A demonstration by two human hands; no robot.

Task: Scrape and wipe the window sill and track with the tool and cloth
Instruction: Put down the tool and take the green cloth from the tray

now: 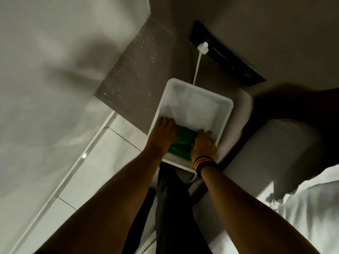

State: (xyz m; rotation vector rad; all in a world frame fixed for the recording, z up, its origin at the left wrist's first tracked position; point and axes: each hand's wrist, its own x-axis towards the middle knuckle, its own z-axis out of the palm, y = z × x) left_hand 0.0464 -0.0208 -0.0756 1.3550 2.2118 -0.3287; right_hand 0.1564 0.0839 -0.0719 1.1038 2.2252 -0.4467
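Observation:
A green cloth (180, 143) lies in the near end of a white rectangular plastic tub (222, 114). My left hand (163, 133) grips the cloth's left side and my right hand (203, 144) grips its right side, both hands down inside the tub. Dark and striped bands circle my right wrist. No scraping tool shows in the frame. The tub rests on a grey ledge beside a speckled dark sill surface (132, 85).
A white plug with its cord (200, 50) sits in a black socket panel (225, 54) on the wall behind the tub. A white pillow and bedding (286, 162) lie at the right. A white window frame and pale tiles (88, 154) run along the left.

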